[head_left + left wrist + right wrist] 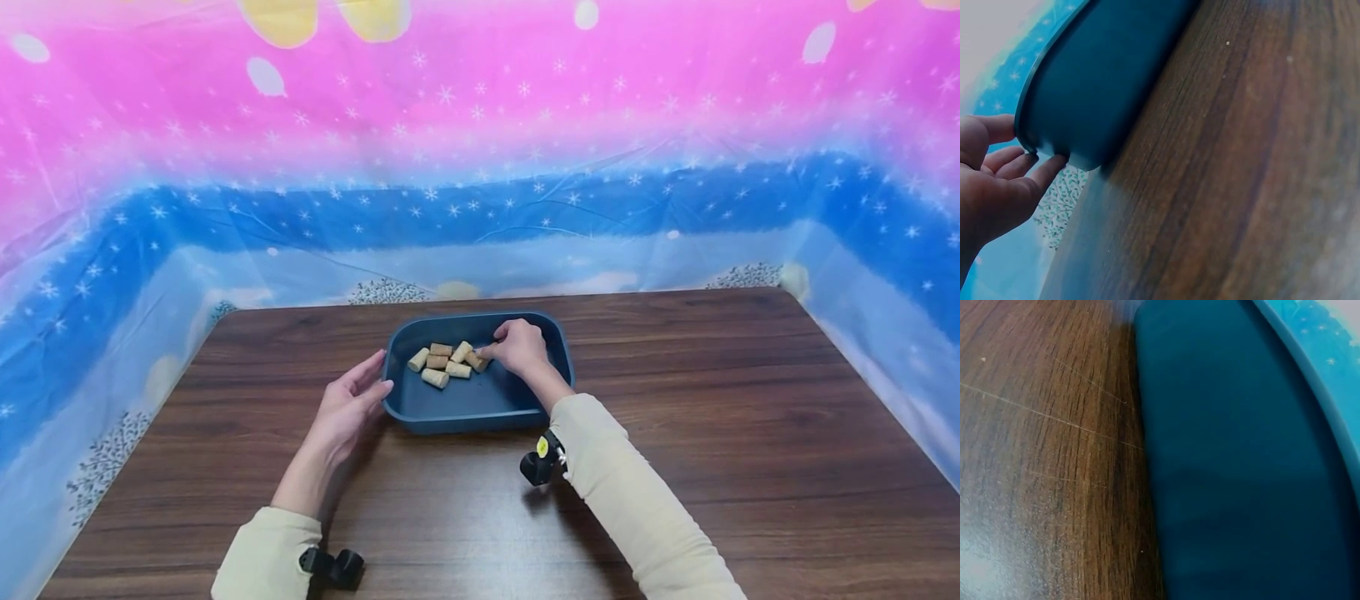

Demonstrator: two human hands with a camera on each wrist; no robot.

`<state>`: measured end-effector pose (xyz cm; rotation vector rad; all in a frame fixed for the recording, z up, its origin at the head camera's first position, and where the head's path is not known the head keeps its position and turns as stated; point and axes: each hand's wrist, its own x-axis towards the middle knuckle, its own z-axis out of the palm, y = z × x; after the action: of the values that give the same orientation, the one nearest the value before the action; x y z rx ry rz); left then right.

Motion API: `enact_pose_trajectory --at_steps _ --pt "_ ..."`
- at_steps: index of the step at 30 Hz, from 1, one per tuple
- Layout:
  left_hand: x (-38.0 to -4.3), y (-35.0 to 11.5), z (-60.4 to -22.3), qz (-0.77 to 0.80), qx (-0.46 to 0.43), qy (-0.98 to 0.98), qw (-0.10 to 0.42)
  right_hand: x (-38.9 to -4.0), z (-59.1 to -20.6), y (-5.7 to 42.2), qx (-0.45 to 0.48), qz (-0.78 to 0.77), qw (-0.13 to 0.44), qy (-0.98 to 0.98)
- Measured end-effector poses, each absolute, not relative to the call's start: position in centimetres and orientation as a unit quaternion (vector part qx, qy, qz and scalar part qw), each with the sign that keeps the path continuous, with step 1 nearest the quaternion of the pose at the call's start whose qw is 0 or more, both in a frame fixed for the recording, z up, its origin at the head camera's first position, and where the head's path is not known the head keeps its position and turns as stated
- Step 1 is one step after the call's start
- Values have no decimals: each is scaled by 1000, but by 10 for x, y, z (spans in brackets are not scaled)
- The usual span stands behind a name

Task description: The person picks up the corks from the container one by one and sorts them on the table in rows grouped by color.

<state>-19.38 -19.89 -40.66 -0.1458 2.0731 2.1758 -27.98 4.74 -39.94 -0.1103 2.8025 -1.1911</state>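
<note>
A dark blue-grey rectangular tray stands on the wooden table, with several wine corks in a loose group inside it. At the tray's left end is my left hand, its fingertips touching the outside wall and rim. In the left wrist view, the fingers of that hand press lightly against the wall. My right hand reaches over the tray's right side and pinches a brownish cork at the right of the group; part of this grip is hidden. Only the tray's outer wall and the table show in the right wrist view.
The brown wood-grain table stretches around the tray on all sides. A pink and blue snowflake-patterned cloth hangs behind and along both sides. Small black cameras are strapped at the wrists over cream sleeves.
</note>
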Motion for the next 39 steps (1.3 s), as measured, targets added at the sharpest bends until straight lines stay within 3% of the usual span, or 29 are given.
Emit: enact_pose_trajectory --at_steps 19,39 --pt "-194 -196 -408 722 -69 687 51 -281 -391 55 -18 -428 82 900" --pt "-192 -197 -407 731 -73 676 56 -278 -358 89 -194 -424 102 879"
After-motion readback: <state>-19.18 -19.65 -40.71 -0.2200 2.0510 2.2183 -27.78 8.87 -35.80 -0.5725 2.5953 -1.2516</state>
